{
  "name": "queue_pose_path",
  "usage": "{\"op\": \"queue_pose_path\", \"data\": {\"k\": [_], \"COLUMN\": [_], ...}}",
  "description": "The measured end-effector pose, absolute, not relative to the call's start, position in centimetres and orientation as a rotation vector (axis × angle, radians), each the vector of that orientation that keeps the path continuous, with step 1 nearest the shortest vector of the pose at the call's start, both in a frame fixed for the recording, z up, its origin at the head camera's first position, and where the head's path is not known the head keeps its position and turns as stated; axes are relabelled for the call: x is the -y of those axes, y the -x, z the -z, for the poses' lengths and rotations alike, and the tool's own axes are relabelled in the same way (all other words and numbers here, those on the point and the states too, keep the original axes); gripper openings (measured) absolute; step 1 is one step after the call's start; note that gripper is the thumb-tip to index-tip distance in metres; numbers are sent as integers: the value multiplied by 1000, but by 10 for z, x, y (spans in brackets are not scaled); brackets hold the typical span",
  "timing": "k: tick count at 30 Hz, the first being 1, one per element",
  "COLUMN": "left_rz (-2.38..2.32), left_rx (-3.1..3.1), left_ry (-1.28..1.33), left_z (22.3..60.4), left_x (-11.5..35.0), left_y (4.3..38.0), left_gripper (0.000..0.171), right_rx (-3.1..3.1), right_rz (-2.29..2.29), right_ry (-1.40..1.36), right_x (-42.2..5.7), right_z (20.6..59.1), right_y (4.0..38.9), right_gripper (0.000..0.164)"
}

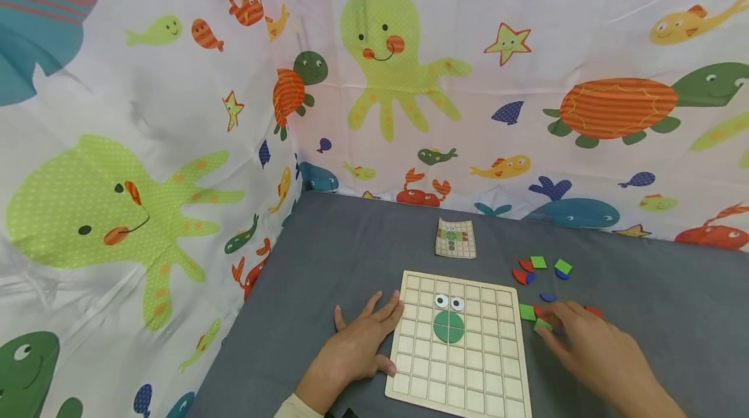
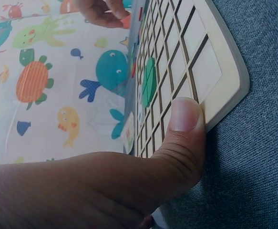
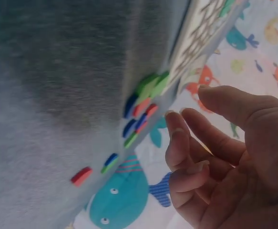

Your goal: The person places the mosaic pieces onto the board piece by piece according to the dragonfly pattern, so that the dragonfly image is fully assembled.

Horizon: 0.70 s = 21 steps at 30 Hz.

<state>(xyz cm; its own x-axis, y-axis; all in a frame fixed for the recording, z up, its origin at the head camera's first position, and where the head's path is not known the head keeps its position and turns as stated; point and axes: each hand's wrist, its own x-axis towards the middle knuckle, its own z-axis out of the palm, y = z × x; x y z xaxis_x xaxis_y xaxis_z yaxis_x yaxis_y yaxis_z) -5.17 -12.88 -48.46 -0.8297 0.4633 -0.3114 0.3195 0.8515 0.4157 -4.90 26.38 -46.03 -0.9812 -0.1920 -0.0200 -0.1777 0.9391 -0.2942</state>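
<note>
Dark grey fabric is covering the bench [image 1: 328, 262] beneath everything. Nearest, my left grip [image 1: 363, 343] is resting beside one square wooden grid board [image 1: 427, 366], its fingers spreading along the left edge and its thumb pressing on the rim. My right grip [image 1: 591, 340] is hovering among the loose pieces to the board's right, its fingers curling loosely, thumb apart and holding nothing; whether a fingertip is touching a piece I cannot tell. Upon the board, four green quarters [image 1: 441, 319] are forming one circle, and two eye pieces [image 1: 441, 301] are sitting just behind it. Around my right fingers and beyond, at least four green squares [image 1: 527, 312], four red pieces [image 1: 519, 276] and four blue pieces [image 1: 548, 297] are lying scattered. Farther, one pattern card [image 1: 462, 246] is lying behind the board. Farthest, sea-creature sheets [image 1: 445, 28] are hanging, two whole octopuses showing.
</note>
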Motion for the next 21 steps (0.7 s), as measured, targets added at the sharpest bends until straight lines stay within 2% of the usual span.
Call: {"op": "queue_pose_path", "data": {"k": [9,21], "left_rz": [-481,-497], "left_rx": [-2642,-2658], "left_ry": [-594,-574], "left_z": [487,487], "left_x": [129,129], "left_y": [51,48], "left_gripper": [114,112], "right_rx": [-3036,-3040], "right_rz": [331,317], "right_ry": [287,310], "right_x": [-274,-270], "right_z": [472,485], "right_y": [51,54], "right_gripper": [42,37]}}
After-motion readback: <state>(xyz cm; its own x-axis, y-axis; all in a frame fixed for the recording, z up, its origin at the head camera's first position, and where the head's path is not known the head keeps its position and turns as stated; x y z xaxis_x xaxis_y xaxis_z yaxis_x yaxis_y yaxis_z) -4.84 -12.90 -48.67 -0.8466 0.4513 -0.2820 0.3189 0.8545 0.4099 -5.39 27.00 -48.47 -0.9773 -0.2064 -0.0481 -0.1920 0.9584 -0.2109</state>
